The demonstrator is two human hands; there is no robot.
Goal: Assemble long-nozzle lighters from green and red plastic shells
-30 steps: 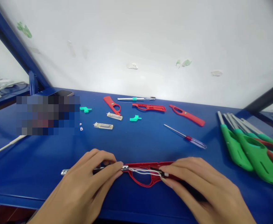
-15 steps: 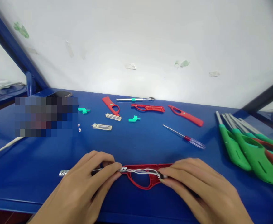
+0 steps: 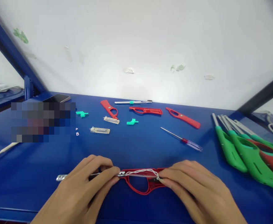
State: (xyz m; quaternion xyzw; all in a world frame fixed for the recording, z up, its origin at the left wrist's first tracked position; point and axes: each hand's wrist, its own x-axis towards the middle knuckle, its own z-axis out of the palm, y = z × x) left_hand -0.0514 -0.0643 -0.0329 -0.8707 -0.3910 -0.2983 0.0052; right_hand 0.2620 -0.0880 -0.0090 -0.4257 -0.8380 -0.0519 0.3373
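Note:
Near the table's front edge lies a red lighter handle half (image 3: 140, 191), its inside facing up. My left hand (image 3: 87, 183) pinches a metal lighter tube (image 3: 61, 177) at the handle's left end; the tube's tip sticks out to the left. Two white wires (image 3: 142, 170) run from the tube over the handle's trigger opening. At their right end my right hand (image 3: 192, 186) is closed on a small black piece with the wires, mostly hidden by the fingertips. The fingers also rest against the handle's right part.
Further back lie red handle halves (image 3: 183, 118), clear fuel tanks (image 3: 100, 130), green triggers (image 3: 132, 122), another metal tube (image 3: 124, 102) and a screwdriver (image 3: 182, 139). Several green and red lighters (image 3: 255, 160) are piled at the right. A phone (image 3: 59, 98) lies back left.
My right fingers have pressed the black piece lower along the handle, and the white wires now bow upward. The view has tilted slightly; the left hand keeps its pinch.

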